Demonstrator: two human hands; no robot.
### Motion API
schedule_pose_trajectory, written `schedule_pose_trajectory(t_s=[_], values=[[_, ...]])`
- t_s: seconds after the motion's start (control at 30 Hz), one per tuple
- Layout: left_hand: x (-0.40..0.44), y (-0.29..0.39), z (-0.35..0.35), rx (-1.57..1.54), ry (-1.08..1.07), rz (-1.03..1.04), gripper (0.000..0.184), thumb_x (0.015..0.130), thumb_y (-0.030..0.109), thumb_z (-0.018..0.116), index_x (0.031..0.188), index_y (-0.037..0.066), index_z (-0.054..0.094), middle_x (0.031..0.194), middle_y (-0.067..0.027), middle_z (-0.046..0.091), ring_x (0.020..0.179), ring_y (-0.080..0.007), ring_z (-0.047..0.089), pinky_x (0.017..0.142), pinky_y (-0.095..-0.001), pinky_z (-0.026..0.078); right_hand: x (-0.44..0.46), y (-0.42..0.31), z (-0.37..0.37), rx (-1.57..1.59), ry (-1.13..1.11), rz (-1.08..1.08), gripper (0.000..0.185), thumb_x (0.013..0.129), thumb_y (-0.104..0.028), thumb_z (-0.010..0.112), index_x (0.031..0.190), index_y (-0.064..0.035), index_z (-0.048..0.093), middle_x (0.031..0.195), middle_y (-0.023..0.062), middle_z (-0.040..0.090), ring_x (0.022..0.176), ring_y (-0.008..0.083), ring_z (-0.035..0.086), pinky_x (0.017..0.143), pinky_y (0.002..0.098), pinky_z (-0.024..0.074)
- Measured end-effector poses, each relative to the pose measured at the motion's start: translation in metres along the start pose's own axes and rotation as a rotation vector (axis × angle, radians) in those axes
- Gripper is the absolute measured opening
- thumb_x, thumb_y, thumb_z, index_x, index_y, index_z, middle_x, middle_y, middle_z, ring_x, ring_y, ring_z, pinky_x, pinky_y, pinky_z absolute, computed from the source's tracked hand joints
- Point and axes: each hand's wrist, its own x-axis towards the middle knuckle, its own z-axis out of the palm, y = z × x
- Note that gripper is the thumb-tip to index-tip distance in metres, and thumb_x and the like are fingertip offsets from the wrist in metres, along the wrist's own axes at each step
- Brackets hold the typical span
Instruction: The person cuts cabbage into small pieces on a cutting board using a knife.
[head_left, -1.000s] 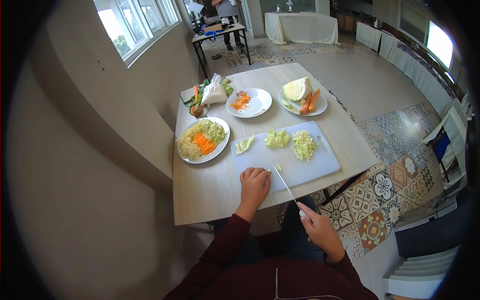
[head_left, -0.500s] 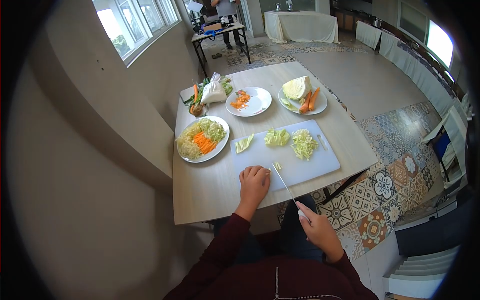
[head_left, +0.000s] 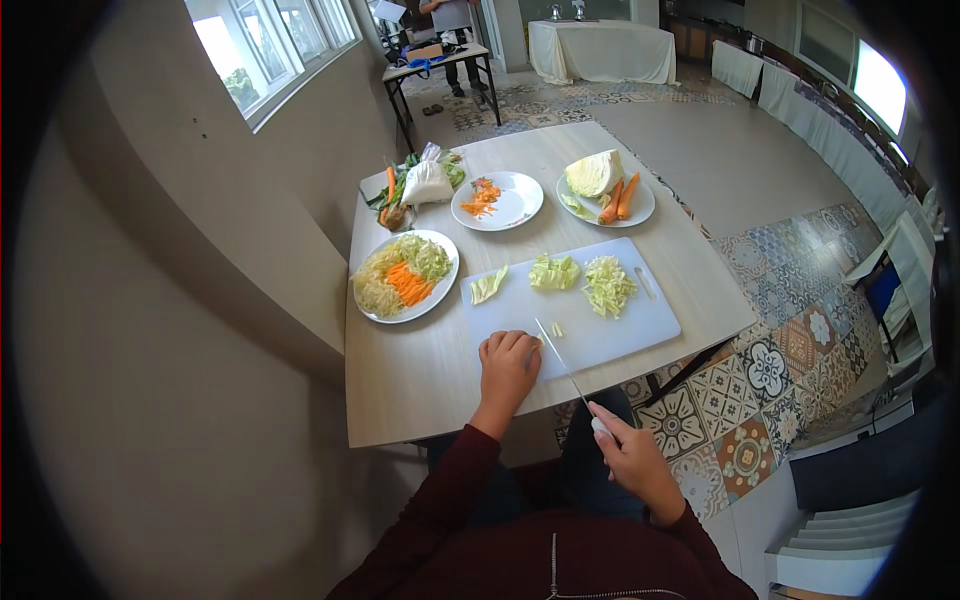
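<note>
Long, slim, white-handled knife (head_left: 563, 362)

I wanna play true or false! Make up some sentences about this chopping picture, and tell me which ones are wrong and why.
1. The right hand holds a knife. True.
2. A pile of shredded cabbage lies on the cutting board. True.
3. The left hand is holding up a spoon. False: its fingers are down at the cutting board, beside the knife.
4. The big cabbage chunk sits on the floor. False: it is on a plate with whole carrots.
5. Orange strips lie beside paler shreds on another plate. True.
</note>
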Motion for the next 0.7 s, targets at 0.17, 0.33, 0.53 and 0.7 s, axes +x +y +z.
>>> schedule_pose_trajectory(t_s=[0.17,0.33,0.53,0.7], values=[[0.001,0.0,0.0,0.005,0.019,0.002,0.012,0.081,0.011,0.072,0.093,0.013,0.071,0.099,0.0003,0.068,0.103,-0.025,0.058,0.095,-0.0429,0.039,0.003,-0.002,0.004,-0.014,-0.001,0.001,0.043,0.1,-0.018,0.054,0.142,-0.0081,0.055,0.059,0.018,0.061,0.052,0.0243,0.067,0.056,0.0365,0.0515],[0.001,0.001,0.001,0.004,0.022,-0.007,0.009,0.082,0.012,0.072,0.091,0.012,0.071,0.098,0.0008,0.068,0.102,-0.0248,0.058,0.094,-0.0427,0.039,0.001,-0.009,0.002,0.001,-0.044,0.049,0.044,0.101,-0.018,0.052,0.144,-0.0081,0.053,0.057,0.0148,0.06,0.05,0.0232,0.067,0.055,0.0367,0.0537],[0.001,0.002,0.0,0.005,0.02,-0.018,0.008,0.083,0.013,0.072,0.091,0.012,0.072,0.098,0.0009,0.069,0.101,-0.0242,0.058,0.095,-0.0426,0.038,-0.005,-0.018,-0.008,0.007,-0.112,0.119,0.046,0.103,-0.018,0.048,0.148,-0.0088,0.048,0.058,0.0119,0.059,0.048,0.0201,0.064,0.052,0.0359,0.0554],[0.001,0.001,0.001,0.007,0.015,-0.018,0.009,0.083,0.013,0.072,0.092,0.012,0.072,0.098,0.0006,0.069,0.101,-0.024,0.058,0.095,-0.0427,0.038,-0.004,-0.022,-0.009,0.015,-0.153,0.196,0.049,0.104,-0.018,0.046,0.152,-0.0094,0.043,0.058,0.0108,0.059,0.046,0.0189,0.062,0.05,0.0355,0.0548]])
